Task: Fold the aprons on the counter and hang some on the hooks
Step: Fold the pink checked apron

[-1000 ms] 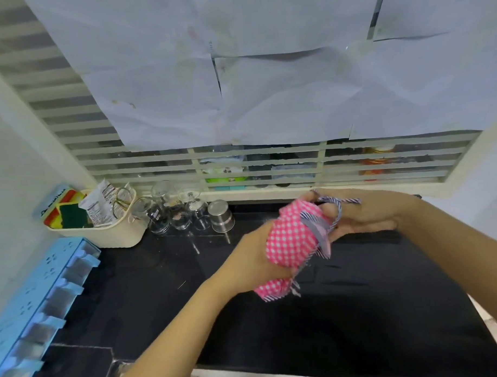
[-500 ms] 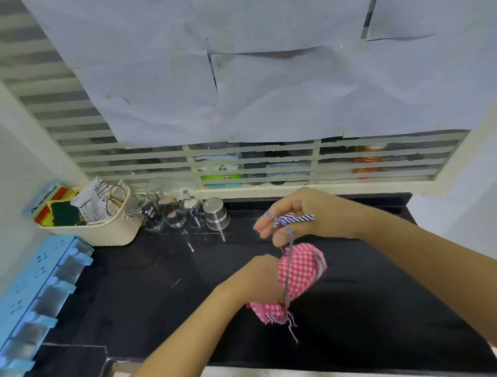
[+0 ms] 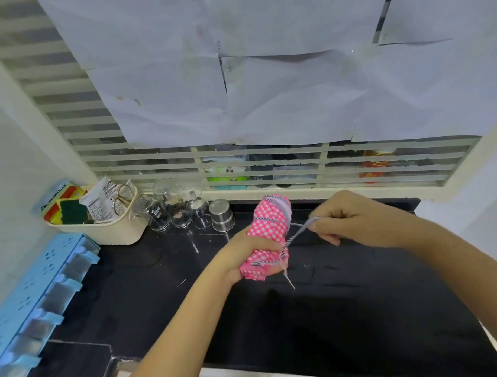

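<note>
Nearest the person, the left hand (image 3: 245, 257) grips the lower end of a rolled pink dotted apron (image 3: 270, 230). The apron is held over the black counter (image 3: 358, 311), with its long axis upright and leaning away. Just right of the apron, the right hand (image 3: 352, 221) pinches its striped tie (image 3: 299, 231) (pulled taut), likely ready for another wrap. Behind the apron stand a steel cup (image 3: 221, 214) and glasses (image 3: 180, 212).

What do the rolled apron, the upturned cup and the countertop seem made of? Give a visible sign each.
Rolled apron: soft matte cloth; it bunches and creases. Upturned cup: likely steel; grey metallic sheen. Countertop: probably polished black stone; faint reflections.
</note>
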Demonstrator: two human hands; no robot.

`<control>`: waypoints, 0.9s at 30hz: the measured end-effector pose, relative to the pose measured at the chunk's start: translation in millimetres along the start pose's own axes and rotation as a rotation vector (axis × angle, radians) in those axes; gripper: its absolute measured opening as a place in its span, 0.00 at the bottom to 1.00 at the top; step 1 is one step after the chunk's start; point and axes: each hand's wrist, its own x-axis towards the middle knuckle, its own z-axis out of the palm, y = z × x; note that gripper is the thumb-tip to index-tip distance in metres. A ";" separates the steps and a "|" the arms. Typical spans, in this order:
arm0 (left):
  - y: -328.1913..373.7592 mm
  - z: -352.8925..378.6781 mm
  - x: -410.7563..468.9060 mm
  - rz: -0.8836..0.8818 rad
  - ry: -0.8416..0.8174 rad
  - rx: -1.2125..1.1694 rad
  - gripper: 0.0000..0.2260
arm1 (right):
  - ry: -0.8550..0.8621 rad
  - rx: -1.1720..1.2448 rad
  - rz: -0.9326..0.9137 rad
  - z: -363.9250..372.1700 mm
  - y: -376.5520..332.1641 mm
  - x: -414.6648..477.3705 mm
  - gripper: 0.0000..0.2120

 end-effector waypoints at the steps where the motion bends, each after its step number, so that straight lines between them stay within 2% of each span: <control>1: 1.4 -1.7 0.4 -0.018 0.009 -0.106 0.19 | -0.100 0.076 0.007 -4.8 2.2 -2.9 0.19; 2: 3.5 -0.4 -3.0 -0.029 0.006 -0.184 0.16 | -0.168 0.211 -0.003 -5.5 5.6 -3.9 0.17; 4: 5.7 4.8 -3.6 -0.053 0.019 -0.269 0.10 | -0.142 0.602 0.011 -2.9 8.6 -2.2 0.19; 5: 5.6 7.3 -2.9 -0.049 0.011 -0.316 0.09 | -0.090 0.798 0.030 -0.1 9.2 1.0 0.22; 8: 9.1 21.4 1.3 0.052 -0.014 -0.497 0.13 | 0.136 1.244 -0.045 12.6 19.1 7.1 0.22; 10: 12.3 24.5 4.6 0.149 0.096 -0.563 0.12 | 0.301 1.385 -0.094 19.4 31.8 15.2 0.23; 11: 13.4 23.8 6.4 0.224 0.141 -0.552 0.16 | 0.373 1.409 -0.088 22.7 39.8 20.5 0.25; 12: 14.0 22.9 6.1 0.304 0.186 -0.451 0.22 | 0.425 1.411 -0.075 26.2 47.8 25.9 0.26; 13: 15.0 21.4 4.2 0.384 0.241 -0.228 0.28 | 0.447 1.400 -0.050 28.9 52.4 30.1 0.24; 14: 17.7 21.5 -0.9 0.455 0.255 0.053 0.31 | 0.452 1.362 -0.005 29.6 54.6 33.4 0.18; 15: 19.5 22.4 -7.2 0.513 0.228 0.306 0.31 | 0.435 1.292 0.050 28.0 53.6 34.0 0.11; 17: 23.5 24.4 -18.6 0.546 0.062 0.632 0.31 | 0.319 1.055 0.135 16.8 37.5 28.9 0.08; 19: 30.1 21.2 -25.8 0.543 -0.039 0.781 0.32 | 0.189 0.792 0.154 5.2 17.7 22.0 0.14; 20: 34.8 18.3 -27.5 0.552 -0.055 0.838 0.29 | 0.177 0.691 0.163 2.2 9.9 20.5 0.17; 25: 56.2 11.2 -34.6 0.531 -0.086 0.966 0.11 | 0.416 0.592 0.169 15.4 -12.7 29.5 0.16; 27: 63.9 9.8 -37.5 0.512 -0.128 1.012 0.12 | 0.517 0.587 0.141 24.5 -13.8 32.3 0.15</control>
